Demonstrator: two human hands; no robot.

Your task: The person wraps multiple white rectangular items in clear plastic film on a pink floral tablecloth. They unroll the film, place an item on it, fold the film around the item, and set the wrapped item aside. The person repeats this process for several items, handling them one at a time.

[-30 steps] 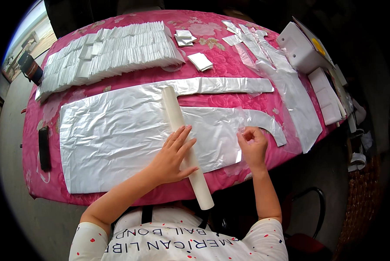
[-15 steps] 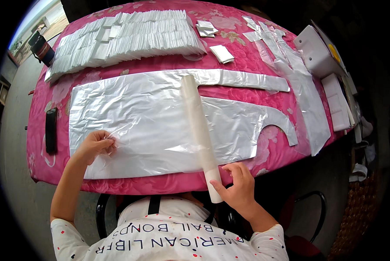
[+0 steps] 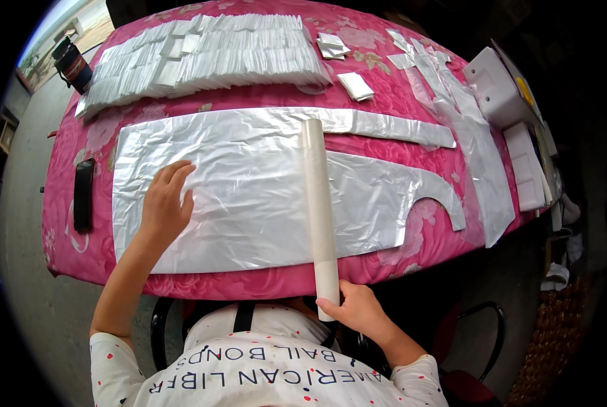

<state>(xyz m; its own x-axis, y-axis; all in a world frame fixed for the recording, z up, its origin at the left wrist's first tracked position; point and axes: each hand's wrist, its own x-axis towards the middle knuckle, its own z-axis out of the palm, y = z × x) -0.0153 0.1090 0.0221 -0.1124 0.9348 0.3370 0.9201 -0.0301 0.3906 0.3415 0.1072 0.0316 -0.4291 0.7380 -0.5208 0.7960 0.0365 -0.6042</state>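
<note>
A thin white plastic apron [image 3: 374, 193] with long straps lies flat across the table, its straps toward the right. Across it stands a roll of clear film [image 3: 319, 197], its tube end jutting past the table's near edge. My right hand [image 3: 356, 308] grips that near end, thumb on one side and fingers on the other. Over the apron's left part is my left hand [image 3: 166, 207], fingers stretched out and holding nothing. Whether its palm touches the plastic, I cannot tell.
Rows of folded white plastic packets [image 3: 208, 61] fill the far left. Small folded packets [image 3: 355, 86] lie near them. More loose plastic [image 3: 476, 149] covers the right side, beside white foam boxes [image 3: 493, 85]. A black phone-like object [image 3: 83, 195] and a dark flask [image 3: 73, 66] stand left.
My left hand let go of the film it pinched, moved away from me and opened. My right hand closed on the roll's near end, and the roll turned more upright in view.
</note>
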